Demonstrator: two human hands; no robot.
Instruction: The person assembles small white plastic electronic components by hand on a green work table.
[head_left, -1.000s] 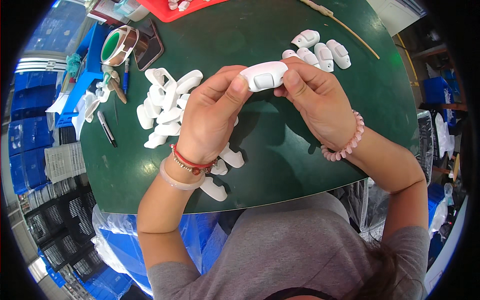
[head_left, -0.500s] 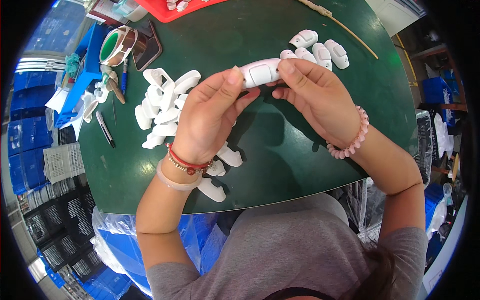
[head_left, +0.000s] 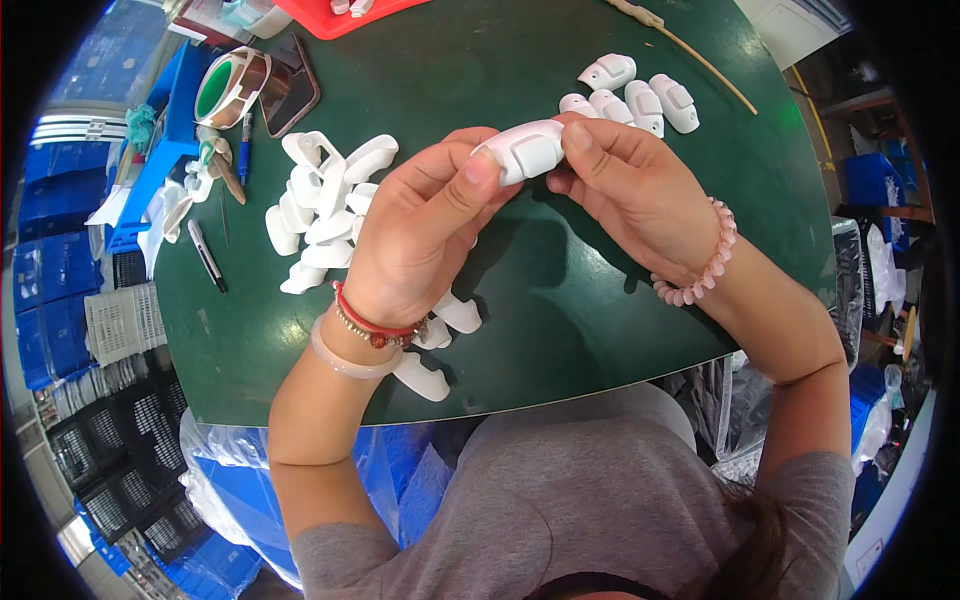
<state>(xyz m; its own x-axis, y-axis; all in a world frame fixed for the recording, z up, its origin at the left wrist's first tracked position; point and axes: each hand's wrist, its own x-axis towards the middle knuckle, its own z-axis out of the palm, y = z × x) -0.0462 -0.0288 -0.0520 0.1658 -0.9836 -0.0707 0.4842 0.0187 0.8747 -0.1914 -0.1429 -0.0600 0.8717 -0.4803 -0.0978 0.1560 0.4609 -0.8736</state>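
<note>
A white curved plastic housing (head_left: 528,151) with a raised rectangular panel is held up over the green table. My left hand (head_left: 425,205) pinches its left end, thumb in front and fingers behind. At the other end my right hand (head_left: 630,185) grips it between thumb and fingertips. Just past my right hand lie several similar white housings with panels (head_left: 676,102). To the left of my left hand is a loose heap of white plastic shells (head_left: 325,200). A few more shells (head_left: 422,377) lie by my left wrist, partly hidden by it.
The green table (head_left: 600,330) has a curved edge in front of me. At the left are a pen (head_left: 207,256), a blue pen (head_left: 244,150), a label roll (head_left: 222,90), a phone (head_left: 291,85) and a blue bin (head_left: 160,150). A red tray (head_left: 325,22) and a thin stick (head_left: 710,68) lie far back.
The held housing has tilted, its right end rising and its panel turning more toward me. My left fingers have shifted slightly around its left end.
</note>
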